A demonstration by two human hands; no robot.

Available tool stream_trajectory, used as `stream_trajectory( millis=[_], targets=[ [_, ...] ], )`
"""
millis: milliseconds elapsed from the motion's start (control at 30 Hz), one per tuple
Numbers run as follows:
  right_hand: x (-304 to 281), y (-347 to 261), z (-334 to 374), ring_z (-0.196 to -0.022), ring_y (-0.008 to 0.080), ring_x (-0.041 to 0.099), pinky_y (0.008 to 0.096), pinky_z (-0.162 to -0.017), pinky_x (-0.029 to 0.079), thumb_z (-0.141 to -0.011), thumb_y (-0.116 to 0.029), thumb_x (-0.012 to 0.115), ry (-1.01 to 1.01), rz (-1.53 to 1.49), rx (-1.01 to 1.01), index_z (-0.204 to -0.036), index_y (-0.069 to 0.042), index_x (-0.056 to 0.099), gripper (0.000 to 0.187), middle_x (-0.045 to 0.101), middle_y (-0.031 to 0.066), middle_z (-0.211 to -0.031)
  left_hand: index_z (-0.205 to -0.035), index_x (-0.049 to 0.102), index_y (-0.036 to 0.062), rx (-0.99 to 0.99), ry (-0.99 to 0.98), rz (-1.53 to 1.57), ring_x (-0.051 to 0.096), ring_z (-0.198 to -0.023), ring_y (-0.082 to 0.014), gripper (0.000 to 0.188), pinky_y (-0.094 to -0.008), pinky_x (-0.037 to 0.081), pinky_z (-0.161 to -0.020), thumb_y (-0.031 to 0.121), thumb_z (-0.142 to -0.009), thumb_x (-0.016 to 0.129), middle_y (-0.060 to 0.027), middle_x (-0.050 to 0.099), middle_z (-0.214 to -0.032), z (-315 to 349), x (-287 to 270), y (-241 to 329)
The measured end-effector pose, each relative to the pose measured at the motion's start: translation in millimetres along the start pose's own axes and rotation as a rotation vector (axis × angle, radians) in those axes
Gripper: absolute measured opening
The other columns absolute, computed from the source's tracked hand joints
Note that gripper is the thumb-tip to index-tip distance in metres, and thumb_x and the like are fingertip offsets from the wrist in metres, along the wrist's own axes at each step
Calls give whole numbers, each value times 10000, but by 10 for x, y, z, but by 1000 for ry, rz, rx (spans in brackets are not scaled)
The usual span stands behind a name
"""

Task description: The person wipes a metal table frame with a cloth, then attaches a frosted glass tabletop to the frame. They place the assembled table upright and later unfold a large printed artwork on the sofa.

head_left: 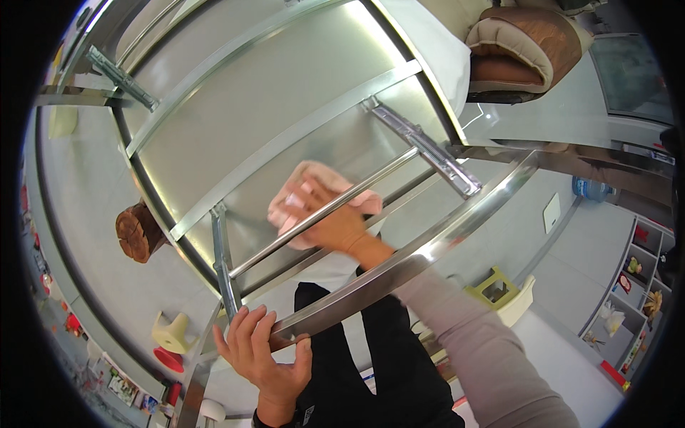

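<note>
I judge this as wiping: behind the thin bar (385,172), my right hand (335,227), fingers spread, covers the pink cloth (308,172) on the metal panel (235,121); my left hand (267,364), fingers apart, touches the curved rail (422,251). Next probably needs flat strokes.

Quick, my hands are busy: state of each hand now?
Left hand: open, thumb and fingers apart, at the curved metal bar.
Right hand: open, spread over the pink cloth.

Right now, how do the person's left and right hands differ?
The right hand lies on a pink cloth; the left hand is at the curved metal rail. A thin metal rod crosses in front of the right hand, but not the left. Both are bare.
</note>
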State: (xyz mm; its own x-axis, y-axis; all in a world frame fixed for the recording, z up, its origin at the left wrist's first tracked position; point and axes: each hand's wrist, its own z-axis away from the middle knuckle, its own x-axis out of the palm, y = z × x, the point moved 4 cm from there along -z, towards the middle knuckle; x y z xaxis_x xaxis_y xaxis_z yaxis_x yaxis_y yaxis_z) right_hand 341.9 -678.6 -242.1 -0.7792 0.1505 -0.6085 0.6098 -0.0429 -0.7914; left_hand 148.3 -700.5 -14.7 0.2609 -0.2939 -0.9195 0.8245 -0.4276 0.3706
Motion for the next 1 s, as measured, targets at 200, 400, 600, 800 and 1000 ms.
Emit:
stream_trajectory(
  millis=[200, 400, 600, 800, 1000],
  targets=[
    [124, 402, -209, -1278, 437, 501, 560, -1056, 436, -887, -260, 631, 122, 99, 249, -1266, -134, 648, 399, 564, 166, -1362, -1150, 660, 73, -8, 10, 14, 599, -1211, -347, 454, -594, 224, -1189, 335, -782, 704, -116, 668, -1171, 6, 21, 2],
    [364, -498, -288, -1206, 406, 551, 547, -1039, 449, -874, -258, 654, 121, 296, -266, -1275, -167, 647, 412, 570, 129, -1353, -1088, 687, 90, -5, 31, 16, 632, -1143, -318, 479, -578, 249, -1163, 369, -715, 804, -64, 675, -1116, -23, -2, 8],
    [-118, 136, -395, -1178, 399, 561, 538, -982, 461, -879, -248, 661, 277, 498, 18, -1193, -109, 646, 344, 577, 189, -1300, -1096, 693, 100, -27, 23, 24, 635, -1134, -296, 471, -568, 260, -1157, 394, -742, 794, -45, 677, -1110, 7, 11, -30],
    [623, -538, -279, -1350, 375, 468, 582, -1088, 384, -854, -315, 677, 51, 421, -33, -1367, -182, 606, 535, 516, 120, -1438, -1103, 693, 101, -4, 44, 72, 644, -1113, -283, 489, -543, 272, -1147, 393, -729, 810, -44, 692, -1120, -21, -4, -14],
    [142, -476, 121, -1166, 339, 570, 489, -944, 490, -821, -256, 720, 122, 349, 23, -1210, -151, 679, 406, 609, 101, -1251, -1066, 711, 107, -42, 66, 102, 659, -1086, -241, 470, -505, 265, -1148, 408, -726, 831, -22, 706, -1087, -43, -20, -41]
  ],
)
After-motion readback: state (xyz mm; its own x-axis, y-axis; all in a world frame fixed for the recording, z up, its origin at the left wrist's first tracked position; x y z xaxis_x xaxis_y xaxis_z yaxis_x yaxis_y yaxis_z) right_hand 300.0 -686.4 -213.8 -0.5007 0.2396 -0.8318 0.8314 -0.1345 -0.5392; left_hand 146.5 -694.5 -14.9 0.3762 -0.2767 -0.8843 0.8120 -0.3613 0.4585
